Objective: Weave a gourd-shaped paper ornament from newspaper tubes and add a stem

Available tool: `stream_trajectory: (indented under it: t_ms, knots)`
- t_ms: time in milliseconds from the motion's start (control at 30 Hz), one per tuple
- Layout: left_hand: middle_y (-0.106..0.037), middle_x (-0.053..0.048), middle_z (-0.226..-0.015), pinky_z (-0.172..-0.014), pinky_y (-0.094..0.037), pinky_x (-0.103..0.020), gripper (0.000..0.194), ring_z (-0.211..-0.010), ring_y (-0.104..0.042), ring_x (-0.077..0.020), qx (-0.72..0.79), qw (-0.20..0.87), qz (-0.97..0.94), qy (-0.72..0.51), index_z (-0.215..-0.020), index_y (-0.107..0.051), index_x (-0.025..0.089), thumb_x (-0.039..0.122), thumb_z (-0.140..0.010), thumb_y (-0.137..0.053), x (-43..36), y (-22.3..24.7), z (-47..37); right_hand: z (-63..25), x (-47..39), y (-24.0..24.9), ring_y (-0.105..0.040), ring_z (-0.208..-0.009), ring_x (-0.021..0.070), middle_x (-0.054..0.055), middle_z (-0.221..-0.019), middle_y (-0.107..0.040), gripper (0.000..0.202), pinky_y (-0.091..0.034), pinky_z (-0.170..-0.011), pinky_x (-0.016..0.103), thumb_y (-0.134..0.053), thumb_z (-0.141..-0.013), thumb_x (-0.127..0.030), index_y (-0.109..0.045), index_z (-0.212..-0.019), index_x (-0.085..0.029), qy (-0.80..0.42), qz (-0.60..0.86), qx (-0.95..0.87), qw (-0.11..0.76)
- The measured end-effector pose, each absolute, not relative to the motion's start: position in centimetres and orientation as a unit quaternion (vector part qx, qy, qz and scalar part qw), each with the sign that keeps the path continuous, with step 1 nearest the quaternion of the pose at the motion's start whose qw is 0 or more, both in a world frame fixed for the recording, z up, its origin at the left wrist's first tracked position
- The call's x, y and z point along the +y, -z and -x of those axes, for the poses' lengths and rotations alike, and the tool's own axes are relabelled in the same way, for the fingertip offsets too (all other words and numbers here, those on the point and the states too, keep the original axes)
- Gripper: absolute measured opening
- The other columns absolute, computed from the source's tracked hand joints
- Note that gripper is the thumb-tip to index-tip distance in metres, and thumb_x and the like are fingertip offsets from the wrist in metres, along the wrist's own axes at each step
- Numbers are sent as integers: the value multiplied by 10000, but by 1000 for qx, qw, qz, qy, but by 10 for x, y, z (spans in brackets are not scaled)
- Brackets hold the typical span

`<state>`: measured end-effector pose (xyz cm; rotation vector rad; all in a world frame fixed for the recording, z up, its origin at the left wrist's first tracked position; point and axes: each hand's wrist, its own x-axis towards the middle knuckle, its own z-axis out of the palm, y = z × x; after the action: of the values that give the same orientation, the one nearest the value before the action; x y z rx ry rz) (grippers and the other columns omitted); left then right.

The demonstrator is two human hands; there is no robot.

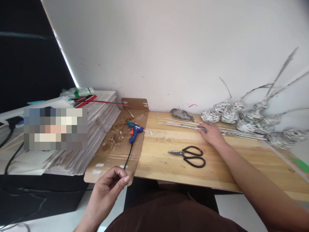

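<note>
My right hand (212,133) reaches over the wooden table (154,161), its fingers closed on the thin paper sticks (236,132) that lie lengthwise near the wall. My left hand (112,183) is held at the table's near left edge with thumb and index finger brought together; whether anything is between them cannot be made out. Just beyond it runs the black cord of a blue glue gun (135,130), which rests on a brown cardboard sheet (116,154). Black-handled scissors (184,154) lie between the hands, blades pointing left.
Woven paper gourd shapes (229,116) with long stems stand at the back right. A grey cloth (182,114) lies by the wall. Tall stacks of paper (79,154) rise at left, with a power strip (58,102) and cords. Scraps and dried glue litter the cardboard.
</note>
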<state>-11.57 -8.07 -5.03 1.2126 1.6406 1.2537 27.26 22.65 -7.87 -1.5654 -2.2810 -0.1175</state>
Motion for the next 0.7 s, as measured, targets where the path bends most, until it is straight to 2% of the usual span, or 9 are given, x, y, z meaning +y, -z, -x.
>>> stream_trajectory:
  t_ms: [200,400,700]
  knots:
    - [-568,14,-684,-604,-419,-224,296,-642,-503,-132,657,346,-442,-503,-743,-621,192,459,-829,-715,-82,49,110,-267,238,72,-574,-1212,328,196,-1296,-664,398,-362,-1075,434,-537,-934,-298,-643,-1261,-98,50,563,-809,160]
    - [-603,3,-678,-611,-444,-234,319,-643,-543,-151,677,314,-455,-486,-733,-637,199,491,-780,-756,-85,49,109,-260,246,70,-624,-1099,309,174,-1135,-723,289,-417,-993,405,-530,-934,-264,-713,-1116,-134,33,578,-804,136]
    - [-639,-18,-672,-576,-480,-241,306,-616,-582,-160,669,288,-489,-481,-752,-661,183,475,-832,-703,-69,54,108,-253,222,68,-621,-1059,329,157,-1082,-742,310,-413,-958,438,-471,-938,-302,-727,-1032,-155,39,591,-781,198]
